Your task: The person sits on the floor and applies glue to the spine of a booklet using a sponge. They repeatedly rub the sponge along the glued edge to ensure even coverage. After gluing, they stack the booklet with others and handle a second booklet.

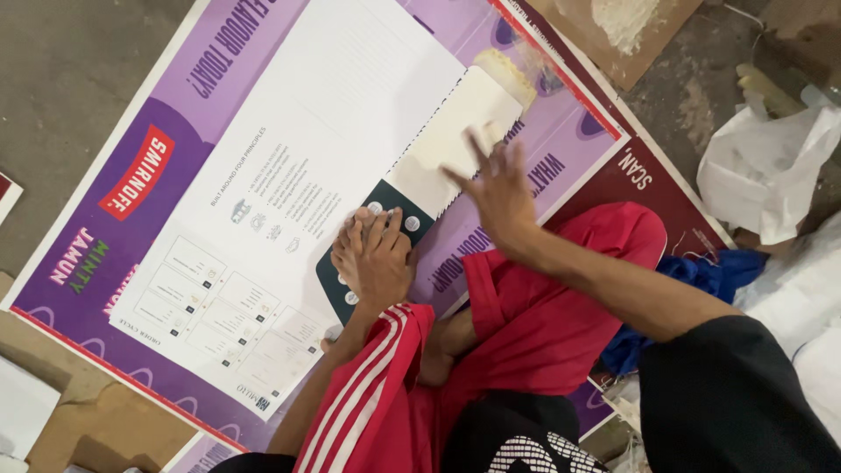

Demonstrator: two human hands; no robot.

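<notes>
My right hand (499,191) is blurred, with its fingers spread flat at the lower edge of a cream card panel (455,131). It holds nothing. The panel lies at the corner of a large white printed sheet (289,175), which rests on a purple printed board (131,201). A yellowish paste smear (505,74) shows at the panel's far end. My bare foot (372,256) presses on a dark green strip (385,201) at the sheet's edge, next to the hand. My red trouser legs (534,324) fill the lower middle. My left hand is out of sight.
A dark red printed board (648,175) lies under the purple one at the right. White plastic bags (766,166) and a blue cloth (718,271) sit at the right. Brown cardboard with white paste (622,26) lies at the top. Grey floor (70,79) shows at the left.
</notes>
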